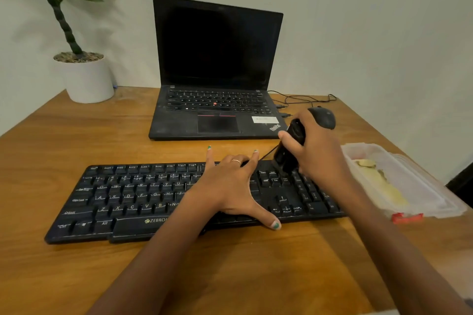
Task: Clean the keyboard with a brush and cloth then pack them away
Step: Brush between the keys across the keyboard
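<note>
Brushing is under way: the brush (288,155) is gripped by the right hand (318,153) just beyond the flat, spread left hand (230,186) pressing the keyboard (122,199); wiping and packing remain.

Wood, plastic and matt black from my remote seat.
I see a smooth, grained wooden table (76,276), a matt black plastic keyboard (122,202), a dusty matt laptop (217,110), a translucent plastic box (409,186) and a smooth white pot (87,79).

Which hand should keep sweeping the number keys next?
The right hand: it already grips the brush with its bristles on the keyboard's right end. The left hand lies flat, steadying it.
</note>
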A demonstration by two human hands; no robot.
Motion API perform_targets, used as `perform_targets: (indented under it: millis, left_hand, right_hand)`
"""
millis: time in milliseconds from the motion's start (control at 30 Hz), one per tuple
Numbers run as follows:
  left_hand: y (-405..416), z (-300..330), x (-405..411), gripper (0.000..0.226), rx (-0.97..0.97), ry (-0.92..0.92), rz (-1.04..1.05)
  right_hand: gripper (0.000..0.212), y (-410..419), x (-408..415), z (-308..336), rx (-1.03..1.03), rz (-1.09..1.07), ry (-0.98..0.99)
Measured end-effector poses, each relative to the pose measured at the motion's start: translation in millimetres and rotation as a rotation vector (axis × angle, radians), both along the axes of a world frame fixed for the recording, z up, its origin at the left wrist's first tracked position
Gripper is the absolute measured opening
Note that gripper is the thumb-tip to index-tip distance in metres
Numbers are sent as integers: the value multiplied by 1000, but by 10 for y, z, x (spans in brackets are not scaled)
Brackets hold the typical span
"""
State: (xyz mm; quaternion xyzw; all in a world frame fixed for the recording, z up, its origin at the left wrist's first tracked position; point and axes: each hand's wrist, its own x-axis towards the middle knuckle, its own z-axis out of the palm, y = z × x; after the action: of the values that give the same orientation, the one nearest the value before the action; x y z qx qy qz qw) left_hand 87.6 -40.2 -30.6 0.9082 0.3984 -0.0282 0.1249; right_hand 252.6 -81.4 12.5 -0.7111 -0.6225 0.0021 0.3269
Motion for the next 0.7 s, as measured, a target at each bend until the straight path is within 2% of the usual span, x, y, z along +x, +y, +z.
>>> perform_targets:
  millis: [100, 133, 200, 267, 333, 400, 533, 600, 700]
  left_hand:
    - [9, -13, 3, 136, 8, 2, -7]
    - [8, -14, 1, 136, 10, 2, -8]
    - [1, -10, -1, 135, 15, 2, -8]
    - [0, -8, 1, 135, 20, 3, -9]
    - [5, -11, 4, 135, 24, 7, -4]
    - [12, -15, 0, 136, 22, 12, 1]
    - [11, -12, 1, 135, 23, 12, -3]
    - [7, -10, -1, 134, 27, 10, -6]
    - [8, -7, 1, 134, 36, 11, -6]
  right_hand:
    - [24, -107, 75, 226, -333, 90, -70]
    - [26, -114, 75, 247, -369, 103, -91]
    - [27, -65, 14, 172, -232, 69, -96]
    - [26, -2, -40, 10, -4, 22, -26]
    - [25, 37, -34, -92, 107, 5, 34]
    - [24, 16, 38, -32, 40, 5, 53]
    - [23, -106, 147, 265, -398, 113, 81]
    - [24, -73, 97, 243, -372, 71, 52]
    - [27, 36, 12, 37, -96, -55, -49]
